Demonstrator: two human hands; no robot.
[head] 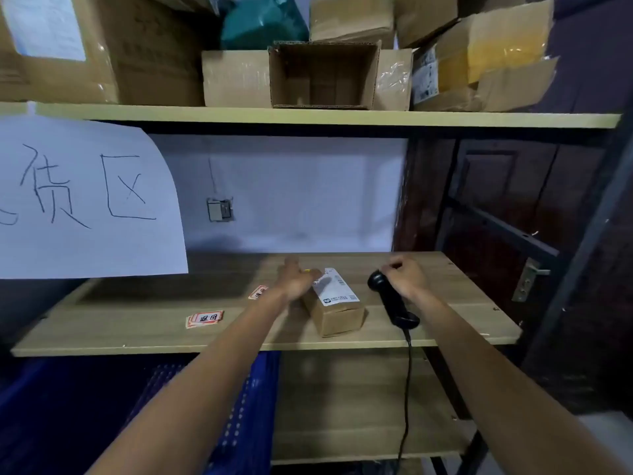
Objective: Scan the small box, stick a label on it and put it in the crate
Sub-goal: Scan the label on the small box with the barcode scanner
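Small brown cardboard box, white-labelled, on wooden shelf: left hand open against it; right hand clasps black corded scanner. Risk: the box sliding under the loose touch, spoiling the scan.

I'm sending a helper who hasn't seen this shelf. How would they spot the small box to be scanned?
On the wooden middle shelf, below the upper shelf's stacked cartons, look between the person's hands. The small box lies beside the left hand, left of the black scanner. It is the only carton on that shelf, with a white shipping label on top.
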